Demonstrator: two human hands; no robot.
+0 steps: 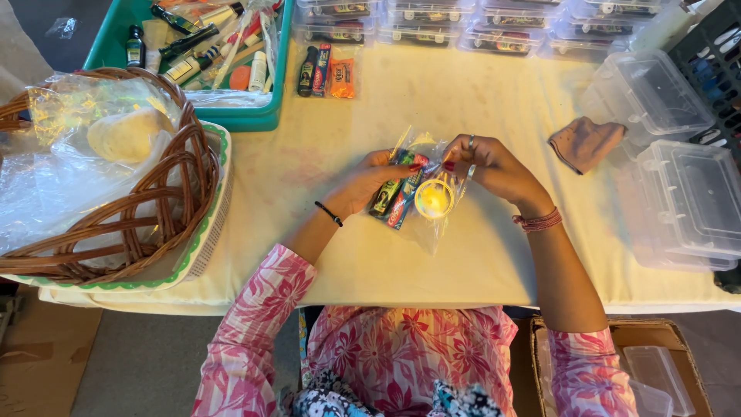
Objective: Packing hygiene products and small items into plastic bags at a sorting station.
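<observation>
A clear plastic pouch point(423, 197) was held just above the bench, mouth upward. Inside it lay a small dark bottle point(384, 198), a red-and-blue tube point(404, 202) and a round yellow disc point(434, 199).

Desk point(463, 262): cream cover. Tub point(255, 116): teal-green. Wicker basket point(166, 185): brown weave. Tray point(208, 239) under basket: white, green scalloped rim. Clear pouch point(421, 193): transparent, containing a yellow ring point(434, 198) and green, red and blue sachets point(395, 197). Folded cloth point(584, 143): dusty brown. Sleeves point(255, 340): pink with white floral print. Left wrist band point(329, 213): black.
</observation>
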